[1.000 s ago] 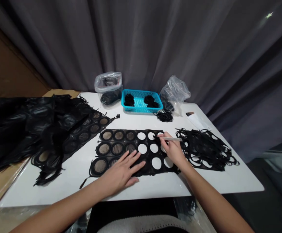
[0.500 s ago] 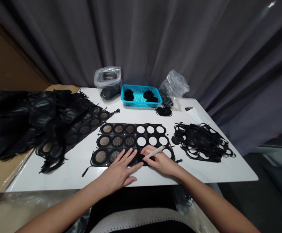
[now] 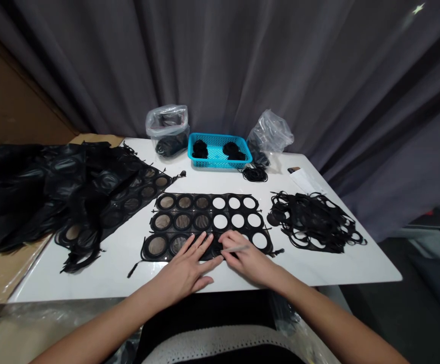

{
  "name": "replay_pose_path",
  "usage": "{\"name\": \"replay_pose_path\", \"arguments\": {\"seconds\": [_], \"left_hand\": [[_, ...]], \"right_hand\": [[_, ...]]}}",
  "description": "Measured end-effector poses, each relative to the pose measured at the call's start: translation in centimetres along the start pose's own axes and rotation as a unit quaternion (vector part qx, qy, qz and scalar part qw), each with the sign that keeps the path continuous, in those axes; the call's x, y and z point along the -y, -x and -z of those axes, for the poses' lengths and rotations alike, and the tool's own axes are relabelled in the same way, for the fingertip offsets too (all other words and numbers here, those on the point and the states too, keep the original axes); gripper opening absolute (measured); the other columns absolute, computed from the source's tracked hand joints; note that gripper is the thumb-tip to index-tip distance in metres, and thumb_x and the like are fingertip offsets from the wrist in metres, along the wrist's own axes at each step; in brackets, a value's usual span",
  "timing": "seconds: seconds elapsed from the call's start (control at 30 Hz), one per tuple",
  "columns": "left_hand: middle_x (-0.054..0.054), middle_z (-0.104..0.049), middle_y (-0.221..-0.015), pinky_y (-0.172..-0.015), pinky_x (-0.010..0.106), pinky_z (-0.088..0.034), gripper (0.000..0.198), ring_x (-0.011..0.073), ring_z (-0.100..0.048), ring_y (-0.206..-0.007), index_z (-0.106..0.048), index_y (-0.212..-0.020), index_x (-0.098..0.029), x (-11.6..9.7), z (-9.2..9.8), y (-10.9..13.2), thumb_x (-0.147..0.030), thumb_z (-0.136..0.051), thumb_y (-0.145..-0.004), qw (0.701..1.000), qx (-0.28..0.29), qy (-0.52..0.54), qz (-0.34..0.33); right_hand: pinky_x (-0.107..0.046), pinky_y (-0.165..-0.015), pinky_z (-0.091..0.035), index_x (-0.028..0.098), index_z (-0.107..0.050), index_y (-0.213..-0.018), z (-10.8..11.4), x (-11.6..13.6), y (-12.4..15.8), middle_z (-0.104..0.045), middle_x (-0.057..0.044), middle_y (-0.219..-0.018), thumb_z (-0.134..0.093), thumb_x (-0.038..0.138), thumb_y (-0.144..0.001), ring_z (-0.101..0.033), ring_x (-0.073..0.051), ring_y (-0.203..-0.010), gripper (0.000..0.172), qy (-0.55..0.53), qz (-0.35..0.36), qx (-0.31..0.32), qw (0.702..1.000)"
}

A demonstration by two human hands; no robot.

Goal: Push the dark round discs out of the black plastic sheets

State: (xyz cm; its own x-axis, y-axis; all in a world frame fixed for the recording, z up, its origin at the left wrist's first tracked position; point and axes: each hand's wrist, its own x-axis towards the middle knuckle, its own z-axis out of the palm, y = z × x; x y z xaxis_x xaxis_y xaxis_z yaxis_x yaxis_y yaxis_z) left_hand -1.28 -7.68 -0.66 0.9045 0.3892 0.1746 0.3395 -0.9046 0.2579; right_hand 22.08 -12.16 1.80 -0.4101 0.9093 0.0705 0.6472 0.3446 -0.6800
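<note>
Sheet of thin black ringed film (image 3: 211, 221) lies on the white desk (image 3: 318, 273), centred near the front edge. Left hand (image 3: 184, 265) rests flat and open on it, holding nothing; right hand (image 3: 248, 256) sits curled on the sheet, its grip pinching a slim pale tool (image 3: 238, 248). Sheet looks light, soft and floppy; best taken by its solid outer border, away from the cut holes.

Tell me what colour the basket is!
The plastic basket is turquoise with a mesh pattern, best seen in the head view.
</note>
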Motion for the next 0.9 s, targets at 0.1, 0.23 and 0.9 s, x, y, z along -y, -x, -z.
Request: {"name": "replay_pose_path", "arguments": {"seconds": [0.1, 0.23, 0.9], "left_hand": [[0.009, -0.008, -0.166, -0.116, 0.056, -0.028, 0.062, 0.0378, -0.021, -0.148, -0.041, -0.149, -0.036, 0.0, -0.2, 0.0, -0.035, -0.067, -0.092, 1.0, -0.003, -0.005, 0.002], [0.007, -0.009, -0.166, -0.116, 0.056, -0.027, 0.058, 0.0381, -0.018, -0.149, -0.044, -0.147, -0.036, -0.2, -0.3, -0.1, -0.036, -0.066, -0.093, 1.0, -0.014, -0.001, 0.003], [0.011, -0.014, -0.165, -0.117, 0.05, -0.031, 0.064, 0.0327, -0.023, -0.149, -0.036, -0.152, -0.032, 0.8, 1.6, 5.2, -0.038, -0.063, -0.095, 0.999, 0.011, -0.003, 0.051]], "right_hand": [[-0.041, -0.089, -0.047, 0.021, -0.057, -0.099, -0.7, -0.7, 0.3, -0.061, -0.011, -0.112, -0.046, 0.009, -0.092, -0.053, -0.026, -0.103, 0.018, 0.046, 0.017, -0.039, 0.998], [-0.038, -0.081, -0.047, 0.022, -0.058, -0.1, 2.1, -2.7, -0.7, -0.063, -0.009, -0.098, -0.042, 0.018, -0.097, -0.057, -0.024, -0.088, 0.016, 0.013, -0.086, -0.214, 0.973], [-0.03, -0.083, -0.042, 0.022, -0.056, -0.094, -0.7, 1.2, -4.6, -0.057, -0.002, -0.099, -0.05, 0.018, -0.095, -0.053, -0.017, -0.09, 0.007, -0.106, 0.012, 0.053, 0.993]]}}
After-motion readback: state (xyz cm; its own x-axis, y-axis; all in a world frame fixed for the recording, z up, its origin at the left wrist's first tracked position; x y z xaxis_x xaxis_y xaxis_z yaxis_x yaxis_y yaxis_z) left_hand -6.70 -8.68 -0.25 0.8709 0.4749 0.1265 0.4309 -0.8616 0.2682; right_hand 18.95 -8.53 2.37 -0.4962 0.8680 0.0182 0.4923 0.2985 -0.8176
